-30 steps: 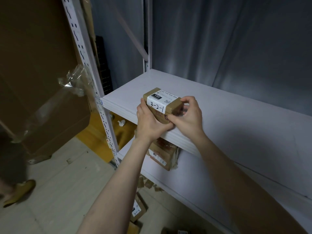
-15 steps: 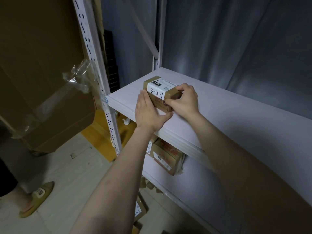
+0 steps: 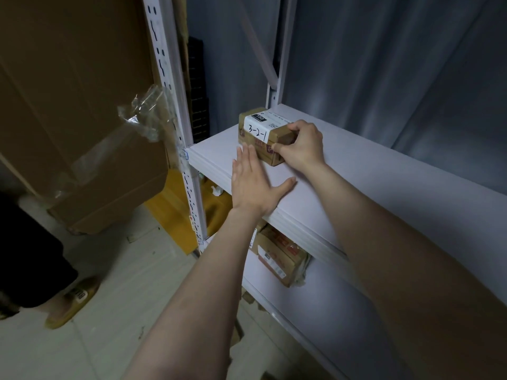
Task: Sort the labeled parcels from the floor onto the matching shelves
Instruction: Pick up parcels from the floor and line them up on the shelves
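At the far left a large cardboard box (image 3: 82, 119) leaned up from a pale floor (image 3: 115, 297), with crumpled clear plastic film (image 3: 142, 116) hanging off its edge, and below it another person's foot stood in a tan sandal (image 3: 72, 300). Next came the white slotted upright (image 3: 170, 91) of a rack, which carried a pale upper shelf (image 3: 384, 193) and a lower shelf (image 3: 315, 311) beneath it. A second parcel (image 3: 279, 256), brown with a printed label, lay tilted on the lower shelf, partly under the upper board. A grey curtain (image 3: 384, 64) hung in folds behind the rack and closed off the right side of the room. The parcel (image 3: 260, 133), a small brown carton with a white label hand-marked 3-2-1, sat on the upper shelf near its left end, close to the front edge. The left hand (image 3: 252, 182) lay flat on the shelf just in front of it, fingers straight and close together, thumb spread out to the right, and fingertips at the base of the carton's near face; whether they touched it could not be told. The right hand (image 3: 301, 146) gripped the carton's right end, with the thumb on the near face and the fingers curled over the top.
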A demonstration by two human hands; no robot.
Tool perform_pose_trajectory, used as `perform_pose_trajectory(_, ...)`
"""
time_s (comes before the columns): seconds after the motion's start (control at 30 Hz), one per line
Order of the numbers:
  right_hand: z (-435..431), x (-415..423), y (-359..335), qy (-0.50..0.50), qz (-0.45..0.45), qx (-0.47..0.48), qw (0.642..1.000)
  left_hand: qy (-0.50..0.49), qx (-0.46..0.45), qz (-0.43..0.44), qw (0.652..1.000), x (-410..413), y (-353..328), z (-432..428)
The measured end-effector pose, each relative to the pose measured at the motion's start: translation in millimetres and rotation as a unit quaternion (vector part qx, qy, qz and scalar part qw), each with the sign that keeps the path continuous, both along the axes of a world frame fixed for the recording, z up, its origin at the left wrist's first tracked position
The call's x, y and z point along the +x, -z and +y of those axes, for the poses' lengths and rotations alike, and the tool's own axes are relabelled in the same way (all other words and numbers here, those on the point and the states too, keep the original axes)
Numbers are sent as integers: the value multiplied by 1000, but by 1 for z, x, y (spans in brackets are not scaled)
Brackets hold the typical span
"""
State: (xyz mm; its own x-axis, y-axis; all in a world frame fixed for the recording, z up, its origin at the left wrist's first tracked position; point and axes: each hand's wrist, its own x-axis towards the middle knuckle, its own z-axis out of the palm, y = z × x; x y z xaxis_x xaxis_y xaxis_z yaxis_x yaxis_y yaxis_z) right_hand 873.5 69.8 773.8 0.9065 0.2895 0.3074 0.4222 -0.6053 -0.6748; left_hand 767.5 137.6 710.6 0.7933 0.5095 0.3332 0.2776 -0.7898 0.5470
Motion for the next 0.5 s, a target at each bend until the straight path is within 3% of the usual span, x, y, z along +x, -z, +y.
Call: perform_pose_trajectory(0.5, 18, 4, 6, 3, -14, 11, 1000, 7, 16, 16, 1000, 4, 5, 3)
